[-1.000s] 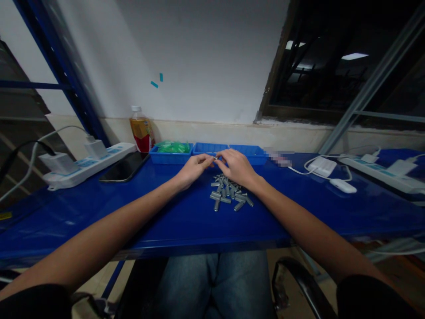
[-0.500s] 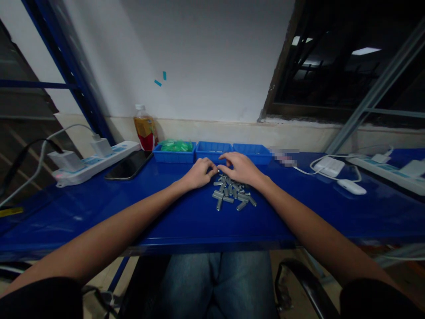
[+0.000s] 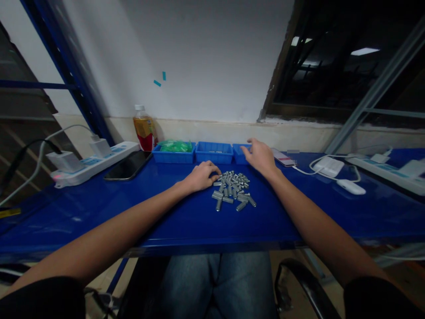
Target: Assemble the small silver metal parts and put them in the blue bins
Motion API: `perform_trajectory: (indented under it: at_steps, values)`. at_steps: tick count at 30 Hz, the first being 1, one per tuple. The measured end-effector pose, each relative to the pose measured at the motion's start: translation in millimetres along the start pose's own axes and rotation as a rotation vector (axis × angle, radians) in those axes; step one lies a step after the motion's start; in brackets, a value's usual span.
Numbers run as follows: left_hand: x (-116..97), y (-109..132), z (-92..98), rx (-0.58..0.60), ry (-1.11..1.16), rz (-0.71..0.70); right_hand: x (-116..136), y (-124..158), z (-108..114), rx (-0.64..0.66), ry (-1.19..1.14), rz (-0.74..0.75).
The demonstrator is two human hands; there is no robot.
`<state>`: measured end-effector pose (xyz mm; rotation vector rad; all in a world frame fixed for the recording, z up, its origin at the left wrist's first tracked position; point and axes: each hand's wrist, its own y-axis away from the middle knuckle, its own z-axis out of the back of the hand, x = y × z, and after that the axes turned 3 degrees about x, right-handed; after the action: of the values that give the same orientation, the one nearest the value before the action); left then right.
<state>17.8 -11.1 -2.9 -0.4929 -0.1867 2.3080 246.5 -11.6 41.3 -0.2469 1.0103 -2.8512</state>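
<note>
A heap of small grey metal cylinders point(image 3: 233, 188) lies on the blue table point(image 3: 186, 217) in front of me. My left hand point(image 3: 201, 175) rests at the heap's left edge with its fingers curled down onto the nearest pieces; what they grip is hidden. My right hand point(image 3: 260, 156) hovers over the rightmost of three blue bins point(image 3: 239, 153) at the back, fingers loosely apart. The middle blue bin point(image 3: 214, 152) is beside it, and the left bin point(image 3: 173, 151) holds green parts.
A drink bottle point(image 3: 143, 128), a black phone point(image 3: 128, 165) and a white power strip point(image 3: 89, 161) sit at the left. A second phone point(image 3: 283, 157), white chargers and cables point(image 3: 335, 170) lie at the right. A chair arm point(image 3: 299, 283) is below the table edge.
My right hand has left the heap and moved back and right to the rightmost bin. My left hand has dropped from the shared pinch onto the heap's left edge.
</note>
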Motion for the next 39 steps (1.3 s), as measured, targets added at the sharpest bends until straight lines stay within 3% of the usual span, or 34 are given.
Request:
perform_trajectory:
  at_steps: [4, 8, 12, 16, 18, 20, 23, 25, 28, 31, 35, 37, 39]
  values:
    - [-1, 0, 0.7, -0.043, -0.024, 0.080, 17, 16, -6, 0.250, -0.145, 0.264]
    - [-3, 0, 3.9, -0.169, 0.092, 0.105, 49, 28, -6, 0.290, -0.205, 0.492]
    - [-5, -1, 6.6, -0.112, 0.186, 0.129, 49, 21, 1, 0.229, -0.173, 0.491]
    - [-4, -1, 8.2, 0.050, 0.111, 0.024, 18, 3, 4, -0.002, -0.033, 0.149]
    - [-2, -1, 8.1, 0.066, 0.043, 0.016, 7, 1, 1, -0.039, 0.013, 0.032]
    - [0, -1, 7.8, 0.040, 0.004, 0.034, 7, 5, -3, 0.057, -0.020, 0.102]
    - [3, -1, 8.3, -0.016, 0.090, 0.071, 27, 19, -6, 0.233, -0.142, 0.366]
    - [2, -2, 9.9, -0.057, 0.221, 0.107, 45, 27, -6, 0.267, -0.190, 0.483]
    - [0, -4, 12.1, -0.100, 0.383, 0.139, 59, 28, -1, 0.240, -0.201, 0.537]
    - [-3, -4, 11.6, -0.109, 0.402, 0.109, 48, 16, 4, 0.169, -0.174, 0.495]
    - [-7, 0, 9.8, -0.011, 0.126, -0.092, 9, -3, 5, -0.025, -0.061, 0.164]
    - [-10, 2, 10.7, 0.059, -0.009, -0.136, -6, -5, 5, -0.048, -0.021, 0.045]
    - [-11, 3, 12.9, 0.074, -0.095, -0.097, -8, -1, 4, -0.005, -0.036, 0.030]
